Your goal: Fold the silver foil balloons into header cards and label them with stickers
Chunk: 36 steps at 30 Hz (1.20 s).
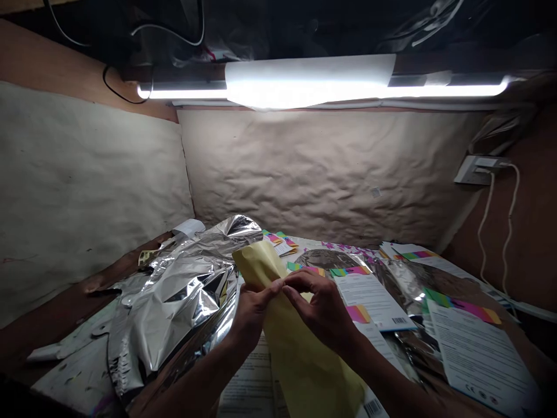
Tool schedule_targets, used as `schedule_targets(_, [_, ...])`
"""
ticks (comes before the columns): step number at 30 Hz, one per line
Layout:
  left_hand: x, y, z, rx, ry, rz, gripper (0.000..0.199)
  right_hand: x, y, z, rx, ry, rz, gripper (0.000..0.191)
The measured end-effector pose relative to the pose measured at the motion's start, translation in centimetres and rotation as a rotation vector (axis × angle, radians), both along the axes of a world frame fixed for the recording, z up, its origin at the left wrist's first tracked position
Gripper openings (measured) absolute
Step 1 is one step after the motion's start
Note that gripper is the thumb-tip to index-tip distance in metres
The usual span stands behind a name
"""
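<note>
A long strip of yellow paper (300, 354) runs from the front of the table up between my hands, its far end (256, 258) bent over. My left hand (255, 307) is closed on the paper's left edge, thumb on top. Fingertips of my right hand (319, 307) pinch together at the same spot, close to the left thumb. Whether something small lies between the right fingertips is hidden. Under and around the paper lie printed white cards (369, 296) with green, pink and orange top edges.
Crumpled silver foil sheeting (183, 296) is heaped on the left. More printed cards (478, 342) lie on the right, over clear plastic. A lit tube lamp (183, 93) hangs low across the back, with a paper shade. A power socket (478, 169) with white cords is on the right wall.
</note>
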State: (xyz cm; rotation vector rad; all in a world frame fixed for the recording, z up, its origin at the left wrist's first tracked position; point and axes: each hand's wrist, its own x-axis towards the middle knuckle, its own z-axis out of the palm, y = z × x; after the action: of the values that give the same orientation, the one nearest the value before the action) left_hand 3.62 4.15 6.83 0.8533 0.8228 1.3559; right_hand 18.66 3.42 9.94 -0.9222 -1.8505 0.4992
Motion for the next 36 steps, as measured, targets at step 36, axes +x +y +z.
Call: schedule_targets(36, [0.0, -1.4, 0.6, 0.164, 0.201, 0.029, 0.029, 0.6, -1.2, 1.7, -0.05, -0.147, -0.11, 0.011])
